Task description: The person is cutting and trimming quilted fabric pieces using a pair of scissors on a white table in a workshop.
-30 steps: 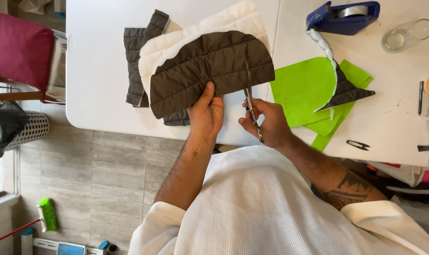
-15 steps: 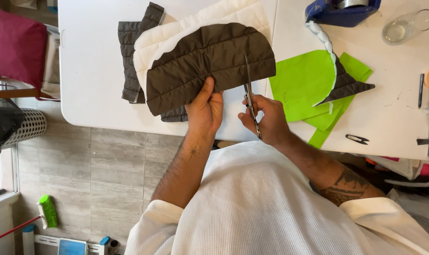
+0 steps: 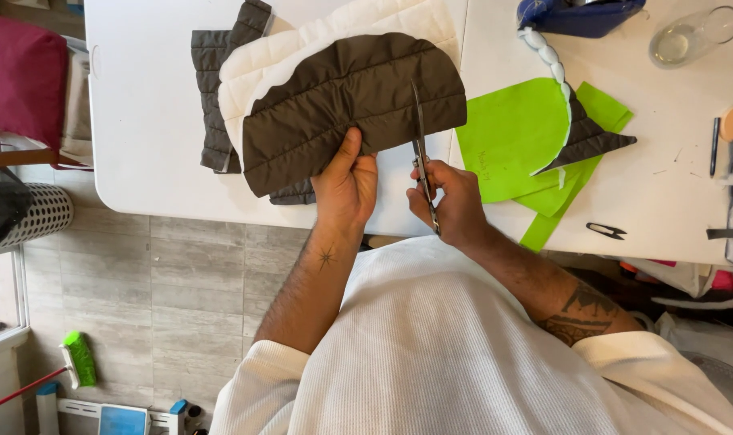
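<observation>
Scissors have pushed further up into the dark quilted fabric since the earlier frame.
Left hand pinches the fabric's lower edge, thumb on top; right hand is closed around the scissor handles. Fabric lies on white padding at the white table's near edge, beside green paper.

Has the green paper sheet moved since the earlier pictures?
No. The green paper sheet lies as before beside the small black snips; only the view shifted.
</observation>
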